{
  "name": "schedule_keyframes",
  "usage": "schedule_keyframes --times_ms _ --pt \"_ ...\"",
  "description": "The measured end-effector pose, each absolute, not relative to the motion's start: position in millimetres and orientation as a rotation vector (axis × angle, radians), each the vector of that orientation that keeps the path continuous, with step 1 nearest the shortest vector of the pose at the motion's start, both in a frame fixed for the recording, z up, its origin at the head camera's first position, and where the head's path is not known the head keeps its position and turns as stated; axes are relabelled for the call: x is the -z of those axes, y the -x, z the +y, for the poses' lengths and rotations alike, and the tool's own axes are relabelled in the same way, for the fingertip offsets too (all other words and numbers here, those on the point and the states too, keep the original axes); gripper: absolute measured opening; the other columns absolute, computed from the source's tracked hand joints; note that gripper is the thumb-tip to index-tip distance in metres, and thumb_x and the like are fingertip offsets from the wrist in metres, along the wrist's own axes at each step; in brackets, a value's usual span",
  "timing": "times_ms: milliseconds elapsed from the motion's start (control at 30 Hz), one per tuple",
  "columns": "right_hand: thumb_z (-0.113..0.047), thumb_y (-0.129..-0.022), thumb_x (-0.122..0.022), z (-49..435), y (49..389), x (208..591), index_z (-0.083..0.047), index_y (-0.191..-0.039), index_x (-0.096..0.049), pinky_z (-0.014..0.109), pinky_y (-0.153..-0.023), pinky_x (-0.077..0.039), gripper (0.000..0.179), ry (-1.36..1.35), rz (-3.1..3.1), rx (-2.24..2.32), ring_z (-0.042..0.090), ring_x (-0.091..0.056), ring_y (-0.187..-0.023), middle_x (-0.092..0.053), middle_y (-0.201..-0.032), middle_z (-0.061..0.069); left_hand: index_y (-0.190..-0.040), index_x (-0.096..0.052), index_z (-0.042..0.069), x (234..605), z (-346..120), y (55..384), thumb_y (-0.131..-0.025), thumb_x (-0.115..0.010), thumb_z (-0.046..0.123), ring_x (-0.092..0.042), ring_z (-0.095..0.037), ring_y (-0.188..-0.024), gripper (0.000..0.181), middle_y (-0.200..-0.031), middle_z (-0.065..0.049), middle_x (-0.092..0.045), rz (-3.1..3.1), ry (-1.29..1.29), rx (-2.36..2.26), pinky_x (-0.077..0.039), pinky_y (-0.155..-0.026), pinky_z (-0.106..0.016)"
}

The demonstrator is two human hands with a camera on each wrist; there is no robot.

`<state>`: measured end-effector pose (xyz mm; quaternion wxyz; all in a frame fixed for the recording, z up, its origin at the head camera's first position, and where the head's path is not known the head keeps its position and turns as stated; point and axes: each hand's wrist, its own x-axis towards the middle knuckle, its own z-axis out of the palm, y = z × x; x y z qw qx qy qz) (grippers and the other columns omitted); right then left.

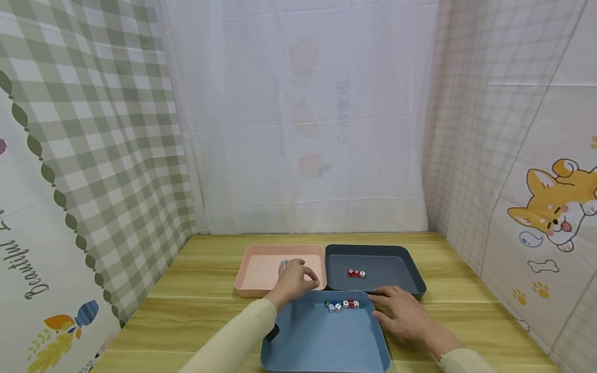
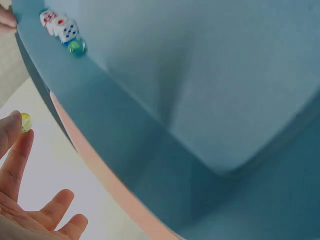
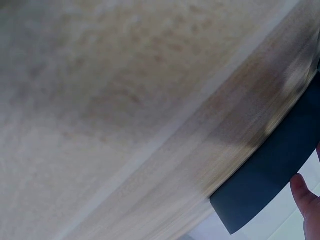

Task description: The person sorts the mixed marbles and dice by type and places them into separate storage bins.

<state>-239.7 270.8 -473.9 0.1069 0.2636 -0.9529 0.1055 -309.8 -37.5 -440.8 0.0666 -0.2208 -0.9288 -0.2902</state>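
My left hand [image 1: 295,281] is over the front of the pink tray [image 1: 249,287], palm down. In the left wrist view its thumb and finger pinch a yellowish glass marble [image 2: 26,122], while the other fingers spread loosely. Small clear pieces [image 1: 284,262] show beside the hand at the pink tray. My right hand [image 1: 403,315] rests with relaxed fingers at the far right corner of the blue tray [image 1: 333,342]. Along that tray's far side are white dice [image 1: 338,307], a red die [image 1: 351,304] and a green marble [image 2: 76,47].
A dark tray [image 1: 378,256] stands behind, right of the pink one, with red dice [image 1: 353,273] and a white die [image 1: 362,274] inside. All the trays stand on a wood-grain table [image 1: 186,316]. Checked and printed cloths [image 1: 116,129] hang around it.
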Motion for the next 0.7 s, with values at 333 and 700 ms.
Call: schedule_keyframes --times_ms 333,700 --pt "-0.041 -0.095 -0.064 271 239 474 -0.015 -0.129 -0.068 0.059 -0.093 -0.045 0.043 -0.781 -2.794 -0.302 0.033 -0.055 -0.114 -0.061 -0.126 0.007 -0.081 -0.078 0.019 439 -49 322 -0.086 -0.078 0.024 -0.039 -0.040 -0.134 0.006 -0.135 -0.018 -0.056 -2.816 0.507 0.967 -0.011 -0.109 -0.071" --pt "-0.038 -0.095 -0.065 270 238 473 -0.013 -0.128 -0.069 0.059 -0.094 -0.044 0.041 -0.776 -2.778 -0.309 0.035 -0.055 -0.117 -0.061 -0.126 0.009 -0.088 -0.079 0.017 439 -62 333 -0.088 -0.076 0.025 -0.039 -0.042 -0.135 0.008 -0.138 -0.022 -0.054 -2.822 0.443 1.007 -0.012 -0.108 -0.072"
